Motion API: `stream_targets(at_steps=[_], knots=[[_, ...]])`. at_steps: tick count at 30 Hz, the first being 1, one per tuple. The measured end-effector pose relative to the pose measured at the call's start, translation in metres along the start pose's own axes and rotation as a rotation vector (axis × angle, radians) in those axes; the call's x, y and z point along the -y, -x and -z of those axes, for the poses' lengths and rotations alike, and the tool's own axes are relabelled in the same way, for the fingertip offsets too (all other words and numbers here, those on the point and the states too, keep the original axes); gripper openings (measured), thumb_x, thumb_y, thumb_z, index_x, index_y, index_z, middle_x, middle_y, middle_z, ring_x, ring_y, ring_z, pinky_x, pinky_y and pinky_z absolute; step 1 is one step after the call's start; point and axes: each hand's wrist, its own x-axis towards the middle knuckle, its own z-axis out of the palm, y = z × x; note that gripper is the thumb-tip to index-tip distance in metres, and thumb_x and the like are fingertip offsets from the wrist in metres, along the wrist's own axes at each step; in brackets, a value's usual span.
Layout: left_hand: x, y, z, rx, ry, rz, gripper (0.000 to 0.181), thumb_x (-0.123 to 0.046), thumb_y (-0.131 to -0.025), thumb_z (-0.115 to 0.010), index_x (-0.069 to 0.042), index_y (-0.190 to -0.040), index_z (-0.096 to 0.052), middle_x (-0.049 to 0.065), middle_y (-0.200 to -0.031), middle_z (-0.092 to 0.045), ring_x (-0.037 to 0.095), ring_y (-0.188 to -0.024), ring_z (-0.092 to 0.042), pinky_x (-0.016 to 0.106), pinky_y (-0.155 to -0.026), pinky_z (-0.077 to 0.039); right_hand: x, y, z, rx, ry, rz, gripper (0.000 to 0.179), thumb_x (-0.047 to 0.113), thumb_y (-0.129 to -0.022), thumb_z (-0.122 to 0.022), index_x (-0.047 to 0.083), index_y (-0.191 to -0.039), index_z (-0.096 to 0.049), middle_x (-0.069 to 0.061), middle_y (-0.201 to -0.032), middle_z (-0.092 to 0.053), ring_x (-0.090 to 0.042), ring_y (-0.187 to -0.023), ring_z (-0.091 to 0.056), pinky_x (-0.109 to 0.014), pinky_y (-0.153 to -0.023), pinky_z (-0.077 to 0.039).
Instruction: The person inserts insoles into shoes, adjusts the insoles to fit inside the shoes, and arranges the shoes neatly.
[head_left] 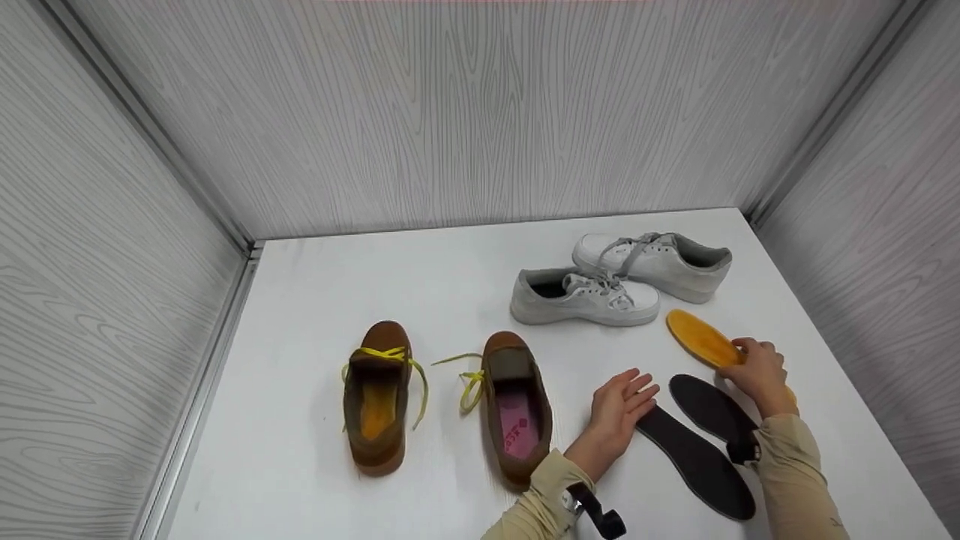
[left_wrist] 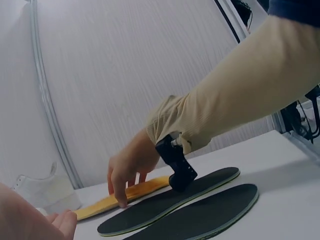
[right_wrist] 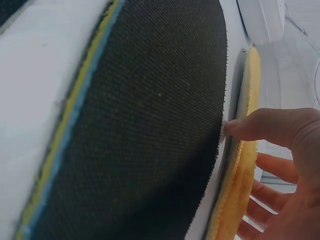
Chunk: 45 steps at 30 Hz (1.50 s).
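Observation:
My right hand (head_left: 759, 375) spans the middle of an orange insole (head_left: 699, 337), thumb along one edge and fingers at the other. In the right wrist view, the thumb (right_wrist: 250, 126) lies across the near side of that insole, with the fingers beyond it. My left hand (head_left: 616, 412) is held with fingers extended and holds nothing, its fingertips close to one end of a black insole (head_left: 701, 465). A second black insole (head_left: 709, 405) lies between the hands, partly hidden by the right wrist's camera mount.
To the left stand two brown shoes with yellow laces, one (head_left: 377, 454) with an orange insole inside, the other (head_left: 517, 469) with a pink insole. Two white sneakers, one in front (head_left: 577, 304) and one behind (head_left: 675, 266), sit at the back right of the white table (head_left: 315, 285).

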Motion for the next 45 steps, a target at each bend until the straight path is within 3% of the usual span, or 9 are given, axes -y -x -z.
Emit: stream_targets(at_steps=[5, 20, 28, 33, 37, 40, 45], knots=[[0.005, -0.01, -0.006, -0.017, -0.02, 0.017, 0.044, -0.009, -0.103, -0.039, 0.015, -0.139, -0.042, 0.033, -0.133, -0.054, 0.042, -0.122, -0.056, 0.048, -0.102, -0.044, -0.002, 0.002, -0.004, -0.031, -0.023, -0.002, 0.068, 0.015, -0.075, -0.073, -0.012, -0.132, -0.047, -0.037, -0.118, -0.047, -0.054, -0.11, -0.039, -0.063, -0.088, -0.032], [0.007, -0.024, -0.017, -0.068, -0.016, 0.054, 0.043, -0.008, -0.102, -0.041, 0.015, -0.138, -0.045, 0.034, -0.131, -0.055, 0.046, -0.122, -0.055, 0.051, -0.102, -0.043, 0.0, 0.003, 0.0, -0.13, -0.094, 0.001, 0.055, 0.007, -0.076, -0.07, -0.016, -0.123, -0.053, -0.035, -0.107, -0.051, -0.045, -0.098, -0.048, -0.051, -0.086, -0.04], [0.004, -0.026, -0.022, -0.074, -0.099, 0.101, 0.046, -0.016, -0.1, -0.045, 0.01, -0.138, -0.048, 0.028, -0.128, -0.06, 0.043, -0.119, -0.058, 0.05, -0.099, -0.046, 0.016, 0.01, 0.006, -0.172, -0.134, 0.044, 0.051, 0.004, -0.073, -0.076, -0.018, -0.115, -0.058, -0.033, -0.098, -0.059, -0.04, -0.088, -0.054, -0.04, -0.074, -0.044], [0.004, -0.026, -0.024, -0.031, -0.137, 0.186, 0.054, -0.027, -0.096, -0.046, 0.005, -0.14, -0.049, 0.027, -0.129, -0.059, 0.045, -0.119, -0.056, 0.057, -0.099, -0.043, 0.032, 0.021, 0.006, -0.177, -0.162, 0.034, 0.048, 0.005, -0.072, -0.077, -0.016, -0.112, -0.061, -0.029, -0.096, -0.062, -0.036, -0.086, -0.057, -0.029, -0.067, -0.044], [0.003, -0.027, -0.024, 0.038, -0.142, 0.272, 0.064, -0.038, -0.093, -0.048, 0.0, -0.144, -0.046, 0.027, -0.135, -0.054, 0.047, -0.122, -0.053, 0.064, -0.099, -0.04, 0.044, 0.031, 0.005, -0.168, -0.166, 0.019, 0.045, 0.009, -0.075, -0.076, -0.013, -0.112, -0.06, -0.028, -0.098, -0.063, -0.035, -0.085, -0.059, -0.031, -0.068, -0.046], [0.003, -0.03, -0.025, 0.066, -0.139, 0.289, 0.067, -0.041, -0.094, -0.046, 0.0, -0.147, -0.043, 0.027, -0.137, -0.051, 0.048, -0.123, -0.051, 0.066, -0.099, -0.038, 0.053, 0.039, 0.003, -0.159, -0.168, 0.016, 0.045, 0.011, -0.078, -0.075, -0.012, -0.114, -0.059, -0.027, -0.1, -0.062, -0.035, -0.085, -0.058, -0.036, -0.071, -0.047], [0.004, -0.034, -0.025, 0.06, -0.1, 0.271, 0.069, -0.038, -0.094, -0.045, 0.001, -0.149, -0.037, 0.028, -0.135, -0.052, 0.049, -0.123, -0.051, 0.066, -0.101, -0.036, 0.07, 0.052, -0.002, -0.136, -0.193, -0.001, 0.047, 0.014, -0.081, -0.074, -0.01, -0.117, -0.055, -0.025, -0.102, -0.059, -0.033, -0.085, -0.057, -0.039, -0.073, -0.049]])
